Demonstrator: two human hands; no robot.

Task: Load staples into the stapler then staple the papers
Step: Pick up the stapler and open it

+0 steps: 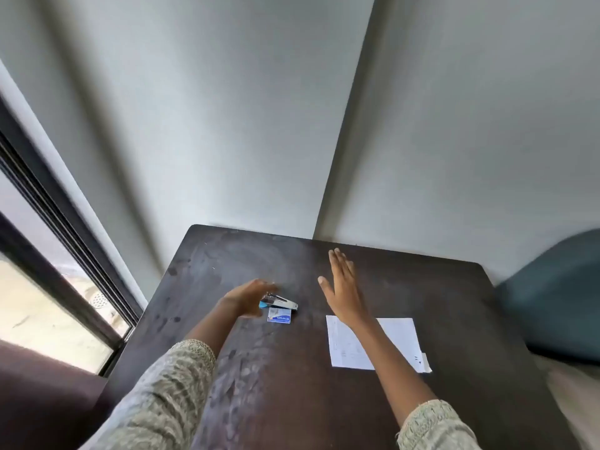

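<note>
A small blue and silver stapler lies on the dark wooden table near its middle. A small blue and white staple box lies just in front of it, touching it. My left hand hovers right beside the stapler's left end, fingers spread, blurred; I cannot tell whether it touches the stapler. My right hand is flat and open above the table, to the right of the stapler, holding nothing. White papers lie at the right, partly under my right forearm.
The table stands in a wall corner. A dark-framed window runs along the left. A teal cushion or seat is at the table's right edge. Patterned sleeves cover both forearms near the bottom.
</note>
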